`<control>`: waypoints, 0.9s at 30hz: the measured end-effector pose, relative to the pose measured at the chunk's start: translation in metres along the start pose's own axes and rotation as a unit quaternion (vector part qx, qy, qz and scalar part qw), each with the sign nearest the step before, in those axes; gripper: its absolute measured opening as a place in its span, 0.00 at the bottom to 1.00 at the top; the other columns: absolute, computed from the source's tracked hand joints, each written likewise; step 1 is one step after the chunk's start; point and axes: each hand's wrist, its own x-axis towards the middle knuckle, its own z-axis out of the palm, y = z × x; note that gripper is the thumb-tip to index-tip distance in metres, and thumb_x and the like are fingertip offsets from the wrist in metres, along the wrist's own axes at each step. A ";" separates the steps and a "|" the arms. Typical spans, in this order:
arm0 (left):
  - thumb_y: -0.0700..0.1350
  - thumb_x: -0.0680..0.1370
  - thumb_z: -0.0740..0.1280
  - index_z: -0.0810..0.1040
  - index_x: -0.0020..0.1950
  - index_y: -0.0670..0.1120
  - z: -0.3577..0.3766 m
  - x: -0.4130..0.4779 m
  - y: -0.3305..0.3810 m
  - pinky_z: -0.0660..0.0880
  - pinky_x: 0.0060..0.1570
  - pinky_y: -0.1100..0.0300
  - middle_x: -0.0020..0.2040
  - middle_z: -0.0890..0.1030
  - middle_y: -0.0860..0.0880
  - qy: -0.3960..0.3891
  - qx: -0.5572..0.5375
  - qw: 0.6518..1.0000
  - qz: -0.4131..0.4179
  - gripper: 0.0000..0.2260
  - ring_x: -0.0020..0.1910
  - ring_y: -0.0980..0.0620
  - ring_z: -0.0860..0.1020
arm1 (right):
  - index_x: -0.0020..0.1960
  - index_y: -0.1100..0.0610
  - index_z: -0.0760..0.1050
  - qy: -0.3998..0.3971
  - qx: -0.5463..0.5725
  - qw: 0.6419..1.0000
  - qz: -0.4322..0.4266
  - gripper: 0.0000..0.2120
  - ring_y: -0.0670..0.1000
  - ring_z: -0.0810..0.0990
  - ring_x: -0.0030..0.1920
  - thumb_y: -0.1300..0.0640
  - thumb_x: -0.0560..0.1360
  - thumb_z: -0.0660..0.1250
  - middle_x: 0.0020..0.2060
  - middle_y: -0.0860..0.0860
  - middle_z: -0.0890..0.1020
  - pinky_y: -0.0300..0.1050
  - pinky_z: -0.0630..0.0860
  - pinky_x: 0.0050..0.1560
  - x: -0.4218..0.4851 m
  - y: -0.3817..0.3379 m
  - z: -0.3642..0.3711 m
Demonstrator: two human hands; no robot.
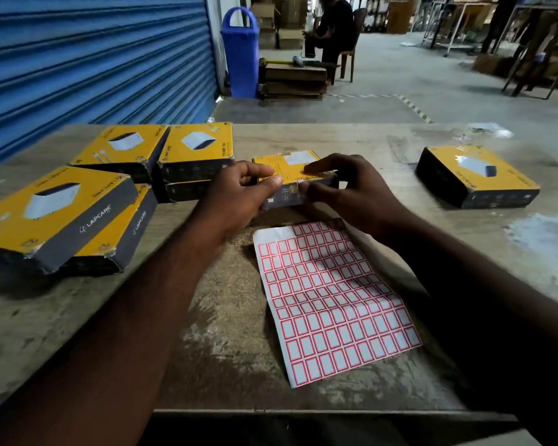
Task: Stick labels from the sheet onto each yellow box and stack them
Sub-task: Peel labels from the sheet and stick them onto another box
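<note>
A yellow box (292, 170) with grey sides is held just above the table's middle. My left hand (239, 194) grips its left end, thumb on top. My right hand (345, 191) pinches its front edge, forefinger on the yellow top and thumb on the grey side, over a small red-bordered label at the edge. The label sheet (329, 300), white with rows of red-framed labels, lies flat on the table below my hands. Several more yellow boxes (55, 207) lie in overlapping piles at the left. One single yellow box (477, 175) rests at the right.
The worn wooden table (226, 333) has its front edge near me. A blue roller shutter (94, 59) stands behind the left side. Beyond the table are a blue bin (240, 49), stacked cardboard (293, 80) and a seated person (334, 30).
</note>
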 end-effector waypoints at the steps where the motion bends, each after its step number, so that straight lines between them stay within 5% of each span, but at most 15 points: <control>1: 0.45 0.78 0.70 0.80 0.56 0.47 0.000 0.000 0.000 0.81 0.45 0.59 0.57 0.81 0.44 -0.003 -0.001 1.000 0.000 0.07 0.54 0.49 0.81 | 0.55 0.50 0.82 0.003 -0.006 1.000 -0.001 0.17 0.48 0.80 0.54 0.45 0.69 0.77 0.58 0.53 0.78 0.37 0.79 0.50 0.001 0.000 0.000; 9: 0.50 0.76 0.73 0.81 0.56 0.51 -0.003 0.002 -0.004 0.81 0.54 0.50 0.59 0.81 0.46 0.012 0.032 0.999 0.012 0.10 0.60 0.48 0.80 | 0.61 0.51 0.80 -0.030 -0.053 0.998 -0.033 0.17 0.47 0.78 0.57 0.49 0.73 0.73 0.59 0.51 0.78 0.30 0.74 0.50 -0.002 -0.004 -0.003; 13: 0.55 0.74 0.74 0.78 0.63 0.49 0.003 -0.002 -0.006 0.74 0.62 0.55 0.61 0.76 0.53 0.063 0.144 0.985 0.066 0.20 0.62 0.55 0.73 | 0.61 0.48 0.80 -0.028 -0.023 0.999 -0.026 0.15 0.47 0.77 0.58 0.52 0.75 0.72 0.60 0.51 0.74 0.41 0.77 0.58 -0.007 -0.012 0.000; 21: 0.54 0.75 0.73 0.78 0.64 0.49 0.001 -0.003 -0.005 0.69 0.58 0.63 0.64 0.78 0.51 0.065 0.206 0.969 0.116 0.20 0.63 0.56 0.73 | 0.60 0.46 0.79 -0.024 -0.022 0.999 -0.020 0.17 0.49 0.78 0.57 0.48 0.71 0.75 0.58 0.51 0.72 0.49 0.80 0.57 -0.009 -0.014 0.001; 27: 0.45 0.78 0.71 0.78 0.66 0.48 0.001 -0.004 0.001 0.69 0.56 0.66 0.58 0.77 0.55 0.018 0.197 0.974 0.114 0.17 0.58 0.59 0.73 | 0.54 0.49 0.79 0.022 -0.062 0.998 -0.004 0.19 0.49 0.78 0.51 0.41 0.68 0.76 0.55 0.54 0.73 0.25 0.73 0.40 -0.008 -0.011 0.003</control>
